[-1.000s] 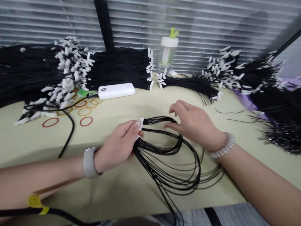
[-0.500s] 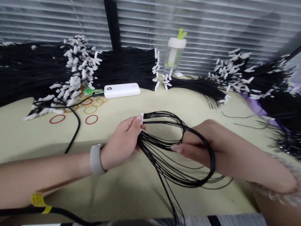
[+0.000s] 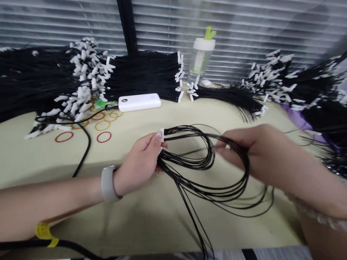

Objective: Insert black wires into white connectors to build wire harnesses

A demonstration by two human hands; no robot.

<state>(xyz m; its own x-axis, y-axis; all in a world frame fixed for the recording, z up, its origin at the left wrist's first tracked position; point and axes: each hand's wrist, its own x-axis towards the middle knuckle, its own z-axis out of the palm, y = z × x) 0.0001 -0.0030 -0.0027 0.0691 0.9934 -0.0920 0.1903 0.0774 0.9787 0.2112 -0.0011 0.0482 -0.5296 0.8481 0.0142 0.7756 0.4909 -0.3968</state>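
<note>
My left hand (image 3: 143, 153) is closed on the white connector end of a bundle of thin black wires (image 3: 200, 187), with the thumb on top. From there the wires run right and bend into two loops, a small inner one and a larger outer one. Several loose ends hang down toward the table's front edge. My right hand (image 3: 244, 151), slightly blurred, is inside the right side of the larger loop, thumb and finger pinched on black wire. The outer loop passes in front of its fingers, so part of its grip is hidden.
White-tipped black wire bundles (image 3: 146, 76) line the back, with more wires (image 3: 320, 86) on the right. A white power bank (image 3: 139, 102), a bottle (image 3: 200, 61) and rubber bands (image 3: 104, 137) lie beyond my hands. A thick black cable (image 3: 88, 144) crosses the left.
My right hand has moved a little up and to the right, its fingertips leaving the small loop's edge. The small loop is rounder and tighter. My left hand keeps its hold.
</note>
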